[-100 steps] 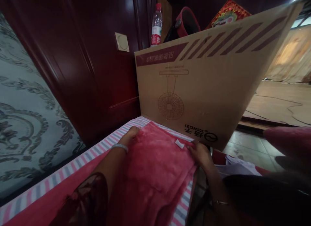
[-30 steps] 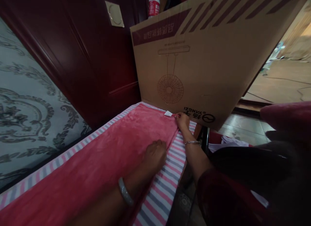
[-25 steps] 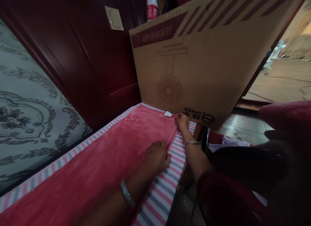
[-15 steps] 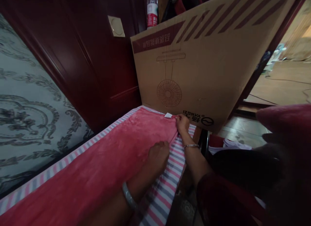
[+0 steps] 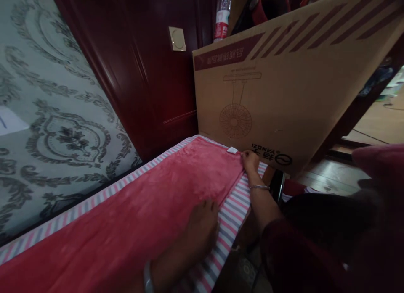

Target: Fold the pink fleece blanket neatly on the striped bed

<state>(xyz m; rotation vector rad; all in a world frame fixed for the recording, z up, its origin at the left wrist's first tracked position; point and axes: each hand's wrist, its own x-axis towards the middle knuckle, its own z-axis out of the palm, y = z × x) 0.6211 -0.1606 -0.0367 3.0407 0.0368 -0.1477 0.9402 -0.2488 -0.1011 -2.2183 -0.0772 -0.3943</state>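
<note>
A plush pink blanket (image 5: 151,200) lies spread along a narrow surface, over a sheet striped in pink, grey and white (image 5: 232,215). Its far right corner is pinched by my right hand (image 5: 251,160), just right of a small white tag (image 5: 232,150). Nearer to me, my left hand (image 5: 203,225) is curled over the blanket's right edge, its fingers closed on the cloth; the fingertips are partly hidden. Each wrist wears a bangle.
A big cardboard box (image 5: 284,87) printed with a fan stands against the far end. Behind it is a plastic bottle (image 5: 222,17). A dark red wooden panel (image 5: 158,83) and patterned wallpaper (image 5: 72,137) border the left. Dark clothing fills the lower right.
The camera view has turned left, so everything appears shifted to the right. My left hand has slid back along the blanket's edge towards me. My right hand stays at the corner.
</note>
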